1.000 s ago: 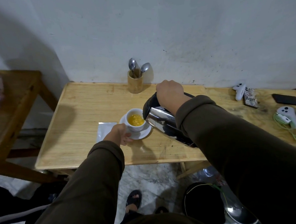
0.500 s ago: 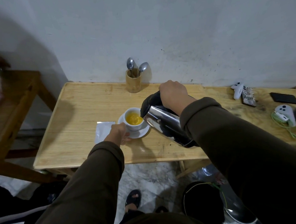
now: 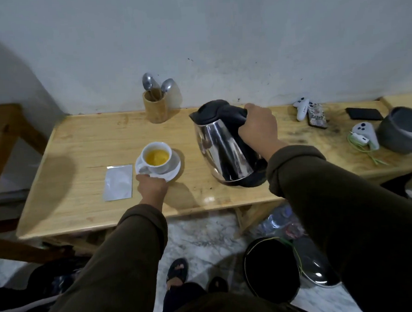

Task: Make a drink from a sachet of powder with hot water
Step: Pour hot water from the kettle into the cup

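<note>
1. Teacup (image 3: 157,157) on its saucer (image 3: 174,171), left of the kettle (image 3: 226,145), is now holding yellow drink.
2. Kettle, tilted over the cup a moment ago, is now standing upright beside it; pouring looks done.
3. Right hand (image 3: 257,126) is wrapping the kettle handle; left hand (image 3: 151,185) is pinching the saucer rim.
4. Sachet (image 3: 118,182) is lying left of the saucer; no readable writing is showing.

Probably a home: kettle (image 3: 223,145), game controllers (image 3: 302,109).

Two white controllers (image 3: 303,108), a phone (image 3: 364,114) and a grey bowl (image 3: 401,129) lie rightward.
</note>
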Demonstrator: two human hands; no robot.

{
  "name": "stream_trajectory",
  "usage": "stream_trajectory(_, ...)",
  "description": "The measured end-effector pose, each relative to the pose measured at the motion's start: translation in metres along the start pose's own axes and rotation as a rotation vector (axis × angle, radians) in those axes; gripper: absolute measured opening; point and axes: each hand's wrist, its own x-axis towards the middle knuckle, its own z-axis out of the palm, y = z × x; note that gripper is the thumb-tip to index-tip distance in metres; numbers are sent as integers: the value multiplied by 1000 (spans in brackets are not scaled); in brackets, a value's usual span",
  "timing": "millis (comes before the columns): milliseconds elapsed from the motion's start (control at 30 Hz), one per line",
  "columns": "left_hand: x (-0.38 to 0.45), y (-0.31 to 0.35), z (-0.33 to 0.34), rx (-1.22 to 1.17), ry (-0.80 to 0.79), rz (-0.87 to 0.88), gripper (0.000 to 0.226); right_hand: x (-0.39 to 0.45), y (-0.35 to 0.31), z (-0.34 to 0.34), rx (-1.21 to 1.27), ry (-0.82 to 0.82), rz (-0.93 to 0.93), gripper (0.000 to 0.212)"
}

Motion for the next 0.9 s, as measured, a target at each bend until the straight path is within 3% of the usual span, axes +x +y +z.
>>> stream_trajectory(133,-9,-1,8,342,-70,187,33,-16,34,-4,139,108,133,24)
stream_trajectory(300,-15,-5,18,652,-75,385,37,-34,66,-1,234,237,282,21)
stream_trajectory(600,-19,-10,23,696,-56,397,34,-54,98,18,431,311,515,24)
stream_trajectory(900,-21,-13,23,680,-73,419,30,-54,94,28,496,293,510,21)
